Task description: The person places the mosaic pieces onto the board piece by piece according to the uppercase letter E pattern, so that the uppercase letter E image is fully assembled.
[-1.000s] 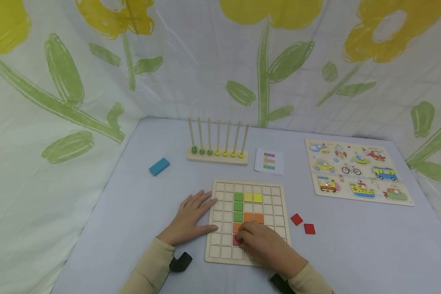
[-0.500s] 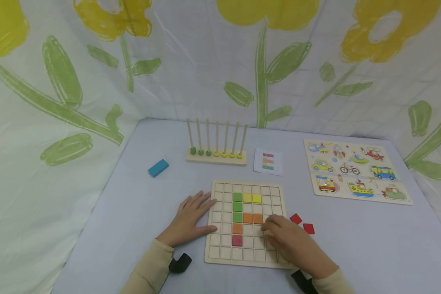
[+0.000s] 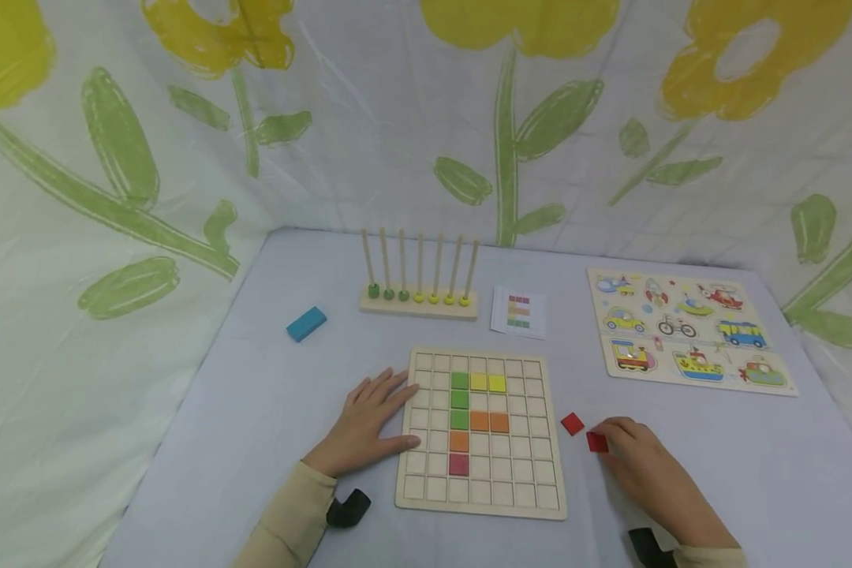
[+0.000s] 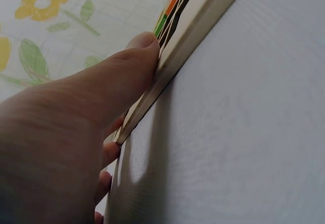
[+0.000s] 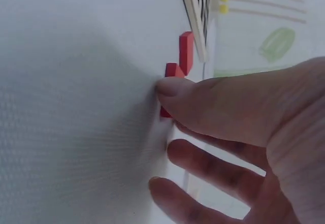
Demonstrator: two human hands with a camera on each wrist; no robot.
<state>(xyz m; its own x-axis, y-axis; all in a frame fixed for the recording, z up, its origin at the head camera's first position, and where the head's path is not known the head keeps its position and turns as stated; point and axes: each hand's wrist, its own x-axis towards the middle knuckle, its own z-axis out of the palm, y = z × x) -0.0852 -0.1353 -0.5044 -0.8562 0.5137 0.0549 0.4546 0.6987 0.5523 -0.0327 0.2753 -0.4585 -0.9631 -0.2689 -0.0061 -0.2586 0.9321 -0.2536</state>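
A wooden grid board [image 3: 490,494] holds green, yellow and orange square tiles and one dark pink tile [image 3: 458,465]. My left hand [image 3: 365,422] lies spread at its left side, with the thumb and fingertips over the rim; in the left wrist view the thumb [image 4: 137,56] rests against the board's edge [image 4: 177,51]. To the right of the board, my right hand [image 3: 646,465] pinches a red square tile [image 3: 597,442] on the table. Up close in the right wrist view, the thumb [image 5: 193,99] covers much of this tile. Another red tile [image 3: 572,424] lies just left of it.
Behind the board stand a peg rack [image 3: 419,304] with green and yellow beads and a pattern card [image 3: 519,312]. A blue block [image 3: 306,323] lies at the back left. At the back right is a vehicle picture puzzle [image 3: 692,335]. A flowered sheet [image 3: 369,102] hangs behind the table.
My right hand has left the dark pink tile in the board and moved right, off the board, to a red tile on the table. The left hand has stayed in place.
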